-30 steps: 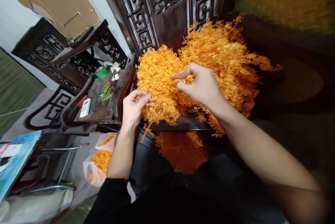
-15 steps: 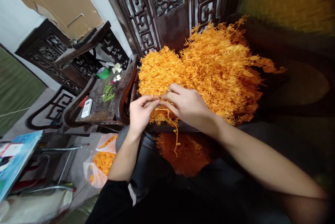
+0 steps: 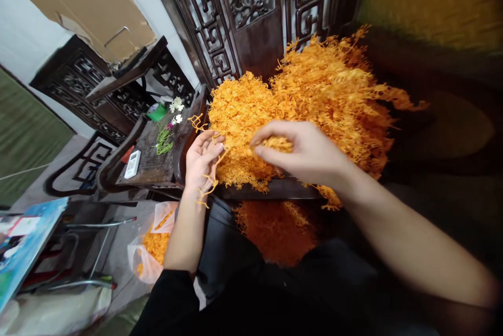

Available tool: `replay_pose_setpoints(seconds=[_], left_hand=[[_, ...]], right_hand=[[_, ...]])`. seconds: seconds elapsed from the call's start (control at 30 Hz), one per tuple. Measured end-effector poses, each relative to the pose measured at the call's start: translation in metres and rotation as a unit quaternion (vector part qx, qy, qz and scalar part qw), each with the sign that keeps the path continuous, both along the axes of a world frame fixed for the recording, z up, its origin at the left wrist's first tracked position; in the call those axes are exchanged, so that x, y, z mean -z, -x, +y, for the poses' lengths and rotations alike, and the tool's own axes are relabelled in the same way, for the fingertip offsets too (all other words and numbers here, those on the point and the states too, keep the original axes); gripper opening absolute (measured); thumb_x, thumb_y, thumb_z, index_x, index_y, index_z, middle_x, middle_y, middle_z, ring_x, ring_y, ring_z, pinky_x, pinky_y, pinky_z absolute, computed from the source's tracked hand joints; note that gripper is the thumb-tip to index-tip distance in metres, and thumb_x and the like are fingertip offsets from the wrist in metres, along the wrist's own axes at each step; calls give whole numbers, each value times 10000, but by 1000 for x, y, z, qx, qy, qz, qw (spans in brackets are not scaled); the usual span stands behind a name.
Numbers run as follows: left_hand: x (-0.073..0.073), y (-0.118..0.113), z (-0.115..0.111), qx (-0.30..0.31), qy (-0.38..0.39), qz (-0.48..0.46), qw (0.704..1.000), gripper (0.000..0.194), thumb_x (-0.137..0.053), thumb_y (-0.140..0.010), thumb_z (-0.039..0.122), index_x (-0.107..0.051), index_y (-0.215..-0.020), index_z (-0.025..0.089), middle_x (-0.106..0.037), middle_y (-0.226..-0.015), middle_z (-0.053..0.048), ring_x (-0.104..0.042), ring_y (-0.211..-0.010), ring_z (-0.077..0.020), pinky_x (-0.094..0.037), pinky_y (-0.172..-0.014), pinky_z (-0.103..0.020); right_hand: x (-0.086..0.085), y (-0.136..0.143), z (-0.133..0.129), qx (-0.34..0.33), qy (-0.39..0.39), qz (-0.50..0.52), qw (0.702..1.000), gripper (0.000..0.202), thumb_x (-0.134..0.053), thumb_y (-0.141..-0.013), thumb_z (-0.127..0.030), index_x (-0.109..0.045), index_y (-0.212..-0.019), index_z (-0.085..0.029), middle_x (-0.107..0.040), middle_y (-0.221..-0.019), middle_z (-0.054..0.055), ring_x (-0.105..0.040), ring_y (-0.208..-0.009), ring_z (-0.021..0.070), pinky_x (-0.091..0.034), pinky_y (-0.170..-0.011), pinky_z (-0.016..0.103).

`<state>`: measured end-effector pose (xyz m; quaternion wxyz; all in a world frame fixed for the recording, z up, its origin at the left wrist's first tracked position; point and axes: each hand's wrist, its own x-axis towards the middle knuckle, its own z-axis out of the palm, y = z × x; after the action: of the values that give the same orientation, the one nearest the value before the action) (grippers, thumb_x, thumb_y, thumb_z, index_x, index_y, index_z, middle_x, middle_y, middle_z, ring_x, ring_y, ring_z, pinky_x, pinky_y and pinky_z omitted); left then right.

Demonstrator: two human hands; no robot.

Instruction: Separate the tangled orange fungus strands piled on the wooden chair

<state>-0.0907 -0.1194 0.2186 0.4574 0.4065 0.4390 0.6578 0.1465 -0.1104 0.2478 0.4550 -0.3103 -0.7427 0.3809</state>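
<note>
A thin, branching orange strand (image 3: 212,181) is pinched in my left hand (image 3: 201,160), with part of it hanging down over the wrist and another end sticking up past the fingertips. My right hand (image 3: 301,148) hovers in front of a big heap of orange branching strands (image 3: 334,89). Its thumb and fingertips come together in a curved pinch. Orange shows inside the curl of that hand, but whether it is held or lies behind is not clear. The heap rests on a dark wooden seat (image 3: 271,189) before my lap.
Left of the heap, a wooden chair (image 3: 147,163) bears a white remote control (image 3: 132,164), a green tape roll (image 3: 156,110), green stems and white flowers. On the floor stands a plastic bag (image 3: 145,262) of orange pieces. A carved dark chair back (image 3: 257,42) rises behind the heap.
My hands have moved apart: the left slightly left and the right to the right. The strand now trails from the left hand alone.
</note>
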Motion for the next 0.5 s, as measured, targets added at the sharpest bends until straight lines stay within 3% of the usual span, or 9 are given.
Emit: replay_pose_setpoints(seconds=[0.1,0.2,0.3,0.4,0.5], left_hand=[[0,-5,-2,10,-5,-9,1000,530,-952,-566,143,-731,-1041,219,-744,-1085,-42,-722,-1076,-166,-575,-895,-233],[3,-8,-2,15,-13,3,1000,612,-946,-560,123,-721,-1119,229,-714,-1216,-75,-657,-1251,-239,-573,-971,-291],[8,-7,-2,12,-47,46,998,670,-944,-590,147,-692,-1202,247,-656,-1349,-99,-574,-1365,-304,-559,-1041,-372],[11,-5,-2,17,-85,79,993,670,-937,-627,174,-677,-1237,268,-628,-1386,-92,-558,-1374,-312,-572,-1035,-404],[12,-8,-4,41,-93,99,990,658,-926,-661,194,-664,-1258,280,-621,-1385,-86,-561,-1363,-301,-594,-994,-387]], right_hand=[[18,13,8,-70,52,-146,986,313,-652,-899,-407,-815,-1089,-218,-792,-1114,61,-748,-1034,258,-562,-955,389],[33,21,14,-24,35,-246,968,447,-620,-912,-484,-786,-1191,-178,-771,-1165,135,-724,-1101,315,-544,-957,436],[34,17,17,38,-1,-314,949,354,-614,-920,-464,-814,-1001,-183,-785,-939,140,-736,-938,311,-536,-840,433],[18,7,11,94,-53,-277,955,289,-611,-942,-394,-786,-860,-179,-761,-852,104,-710,-828,259,-511,-780,391],[5,6,-1,120,-134,-161,970,267,-585,-988,-353,-785,-989,-176,-756,-977,86,-698,-884,208,-505,-825,341]])
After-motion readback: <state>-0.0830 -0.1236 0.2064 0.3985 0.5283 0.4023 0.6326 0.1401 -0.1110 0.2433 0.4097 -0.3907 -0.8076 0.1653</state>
